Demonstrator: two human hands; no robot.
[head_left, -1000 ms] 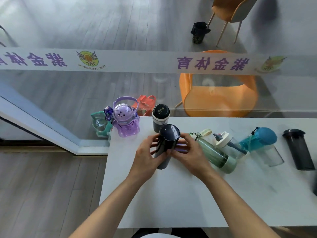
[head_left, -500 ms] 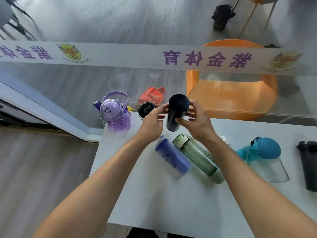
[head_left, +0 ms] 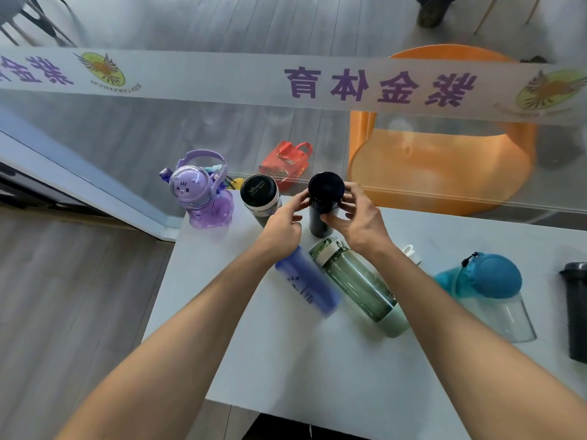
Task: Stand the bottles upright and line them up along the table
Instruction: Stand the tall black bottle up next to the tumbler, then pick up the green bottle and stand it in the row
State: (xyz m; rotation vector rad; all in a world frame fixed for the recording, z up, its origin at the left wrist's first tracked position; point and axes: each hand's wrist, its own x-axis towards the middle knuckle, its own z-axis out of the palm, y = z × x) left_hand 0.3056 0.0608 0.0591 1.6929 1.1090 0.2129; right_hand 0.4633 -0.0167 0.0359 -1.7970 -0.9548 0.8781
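A dark navy bottle (head_left: 324, 204) stands upright near the table's far edge, with my left hand (head_left: 283, 222) and my right hand (head_left: 359, 219) both around its top. To its left stand a grey flask with a black lid (head_left: 260, 198) and a purple cat-shaped bottle (head_left: 201, 193). On their sides lie a blue bottle (head_left: 306, 289), a green bottle (head_left: 357, 282), a teal-capped clear bottle (head_left: 489, 290) and a black tumbler (head_left: 576, 309). A small white-capped bottle (head_left: 411, 253) is mostly hidden behind my right forearm.
The white table (head_left: 317, 360) butts against a glass wall with a lettered white band (head_left: 222, 77). Behind the glass are an orange chair (head_left: 444, 154) and a red bag (head_left: 284, 165). Wooden floor lies to the left of the table.
Both hands carried the dark navy bottle from the table's middle to the far edge and stood it beside the grey flask. The blue bottle it covered came into sight.
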